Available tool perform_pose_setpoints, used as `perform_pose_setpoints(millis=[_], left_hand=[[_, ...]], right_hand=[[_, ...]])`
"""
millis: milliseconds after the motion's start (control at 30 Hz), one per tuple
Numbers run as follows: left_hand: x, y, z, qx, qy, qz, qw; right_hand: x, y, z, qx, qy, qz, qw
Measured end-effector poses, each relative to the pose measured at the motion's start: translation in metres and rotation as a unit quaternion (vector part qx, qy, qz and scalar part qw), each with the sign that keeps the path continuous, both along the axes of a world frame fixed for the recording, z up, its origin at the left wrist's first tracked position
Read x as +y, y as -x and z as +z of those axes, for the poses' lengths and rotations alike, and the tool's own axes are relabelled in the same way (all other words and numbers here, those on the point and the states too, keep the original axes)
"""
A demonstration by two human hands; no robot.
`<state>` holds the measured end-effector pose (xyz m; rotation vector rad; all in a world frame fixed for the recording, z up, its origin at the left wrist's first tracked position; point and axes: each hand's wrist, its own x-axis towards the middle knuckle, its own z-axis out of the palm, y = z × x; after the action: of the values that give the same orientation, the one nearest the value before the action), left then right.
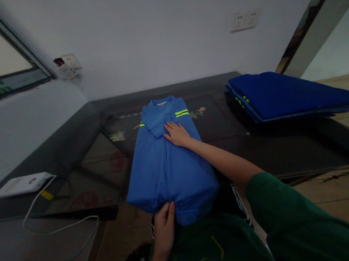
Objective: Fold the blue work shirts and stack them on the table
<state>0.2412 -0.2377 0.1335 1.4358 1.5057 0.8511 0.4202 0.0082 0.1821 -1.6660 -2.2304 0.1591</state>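
A light blue jacket (153, 166) with yellow-green stripes lies on the dark glass-topped table (222, 142), its collar toward the wall and its lower end hanging over the front edge. Both sleeves are tucked in, one folded over the upper front. My right hand (177, 134) rests on the upper front of the jacket, palm down, its fingers spread. Near the hem, my left hand (165, 225) is closed on the cloth, with thumb and fingers pinched together.
Folded dark blue garments (283, 94) are stacked on the table's right side. On the left lies a white device (24, 184) with a white cable (30, 210) running to the lower left. A wall stands behind the table, with sockets (245, 19) on it.
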Motion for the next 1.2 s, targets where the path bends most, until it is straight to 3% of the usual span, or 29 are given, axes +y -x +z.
perform_pose_setpoints(millis=[100, 233, 300, 333, 400, 467, 533, 567, 633, 700, 767, 833, 900, 1033, 1100, 1200], left_hand=[[-0.002, 0.01, 0.0, 0.076, 0.016, -0.089, 0.993], [-0.003, 0.049, -0.003, 0.133, 0.14, -0.196, 0.961], [-0.001, 0.076, -0.003, 0.132, 0.172, -0.167, 0.962], [0.0, 0.089, -0.001, 0.125, 0.163, -0.122, 0.971], [0.004, 0.109, 0.002, 0.09, 0.103, -0.011, 0.991], [0.009, 0.118, 0.005, 0.03, 0.045, 0.063, 0.997], [0.013, 0.116, 0.004, -0.039, 0.042, 0.071, 0.996], [0.015, 0.112, 0.003, -0.071, 0.053, 0.059, 0.994], [0.018, 0.101, -0.001, -0.122, 0.072, 0.05, 0.989], [0.02, 0.09, -0.005, -0.144, 0.081, 0.074, 0.984], [0.018, 0.084, -0.008, -0.144, 0.104, 0.119, 0.977], [0.012, 0.082, -0.009, -0.149, 0.144, 0.145, 0.967], [0.004, 0.084, -0.009, -0.166, 0.179, 0.145, 0.959], [-0.012, 0.091, -0.004, -0.208, 0.209, 0.128, 0.947], [-0.019, 0.094, 0.002, -0.213, 0.217, 0.138, 0.943], [-0.028, 0.096, 0.015, -0.225, 0.23, 0.151, 0.935]], right_hand=[[-0.002, 0.0, 0.004, 0.026, -0.023, 0.007, 0.999], [-0.024, -0.007, 0.025, 0.118, -0.063, 0.048, 0.99], [-0.057, -0.015, 0.044, 0.186, -0.061, 0.085, 0.977], [-0.079, -0.021, 0.055, 0.22, -0.051, 0.109, 0.968], [-0.133, -0.036, 0.074, 0.263, -0.002, 0.139, 0.955], [-0.19, -0.054, 0.083, 0.263, 0.078, 0.154, 0.949], [-0.237, -0.074, 0.074, 0.233, 0.217, 0.15, 0.936], [-0.255, -0.085, 0.061, 0.215, 0.275, 0.144, 0.926], [-0.279, -0.102, 0.024, 0.207, 0.327, 0.07, 0.919], [-0.288, -0.112, -0.016, 0.253, 0.328, -0.03, 0.91], [-0.287, -0.112, -0.048, 0.347, 0.331, -0.049, 0.876], [-0.282, -0.102, -0.066, 0.446, 0.345, -0.025, 0.826], [-0.278, -0.087, -0.073, 0.513, 0.364, -0.021, 0.777], [-0.281, -0.059, -0.077, 0.584, 0.386, -0.087, 0.709], [-0.287, -0.052, -0.078, 0.604, 0.384, -0.111, 0.69], [-0.297, -0.049, -0.073, 0.614, 0.37, -0.127, 0.686]])
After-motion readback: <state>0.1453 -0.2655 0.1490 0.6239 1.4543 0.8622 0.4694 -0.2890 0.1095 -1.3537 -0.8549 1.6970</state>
